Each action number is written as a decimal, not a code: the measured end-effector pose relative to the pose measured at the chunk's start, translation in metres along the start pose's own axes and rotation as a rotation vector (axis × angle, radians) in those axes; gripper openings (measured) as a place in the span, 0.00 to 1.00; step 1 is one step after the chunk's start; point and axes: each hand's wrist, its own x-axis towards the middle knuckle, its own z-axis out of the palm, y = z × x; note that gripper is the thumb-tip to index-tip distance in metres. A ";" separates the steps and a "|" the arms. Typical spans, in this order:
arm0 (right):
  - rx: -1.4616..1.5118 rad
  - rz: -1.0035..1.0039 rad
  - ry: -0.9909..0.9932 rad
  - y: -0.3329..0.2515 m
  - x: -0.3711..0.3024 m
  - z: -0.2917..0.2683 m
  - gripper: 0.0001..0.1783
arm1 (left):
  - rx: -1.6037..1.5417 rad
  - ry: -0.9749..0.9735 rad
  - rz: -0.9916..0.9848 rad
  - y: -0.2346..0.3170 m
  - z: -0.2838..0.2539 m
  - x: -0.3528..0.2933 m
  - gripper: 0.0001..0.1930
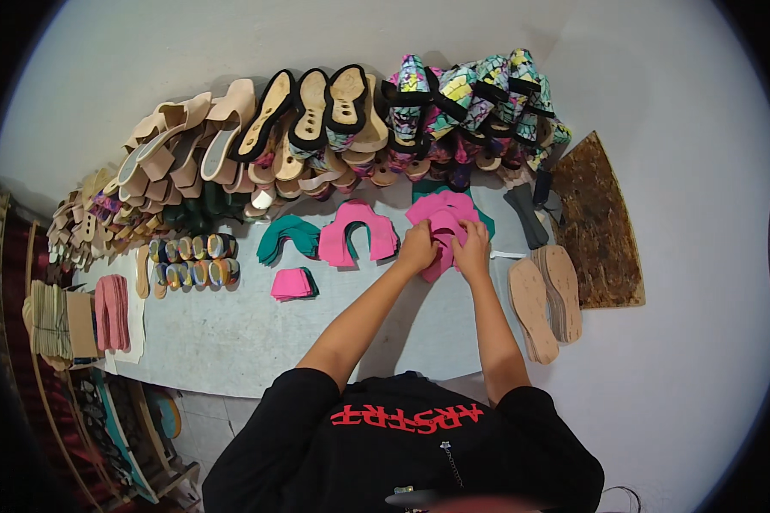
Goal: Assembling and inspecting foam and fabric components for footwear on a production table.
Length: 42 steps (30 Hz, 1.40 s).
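Note:
Both my hands are at a loose pile of pink cut shoe-upper pieces (443,207), right of the table's middle. My left hand (419,246) grips the pile's left edge, with its fingertips partly hidden by folds. On the other side my right hand (472,250) has its fingers curled on the pink material. Green pieces (486,224) show beneath and behind the pile. To the left lie a U-shaped pink stack (358,229), a curved green stack (287,238) and a small pink stack (293,284) with green under it.
Heaped sandals and patterned wedge shoes (428,103) line the table's back. Tan insoles (535,308) lie at the right, beside a stained brown board (599,222). Multicoloured straps (192,261), pink soles (111,312) and bundled pieces (51,321) are at the left of the grey table (231,342).

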 end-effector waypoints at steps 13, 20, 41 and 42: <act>-0.084 -0.067 0.036 -0.002 -0.003 -0.021 0.11 | -0.002 0.037 0.077 0.015 -0.019 -0.002 0.19; 0.028 -0.176 -0.171 -0.004 0.014 -0.033 0.04 | -0.078 0.053 0.114 -0.002 -0.015 -0.010 0.20; 0.522 0.385 -0.715 0.054 0.059 0.020 0.17 | -0.524 -0.360 -0.173 0.031 -0.091 -0.066 0.10; 0.425 0.264 -0.668 0.049 0.055 0.017 0.18 | -0.522 -0.356 -0.173 0.031 -0.095 -0.068 0.10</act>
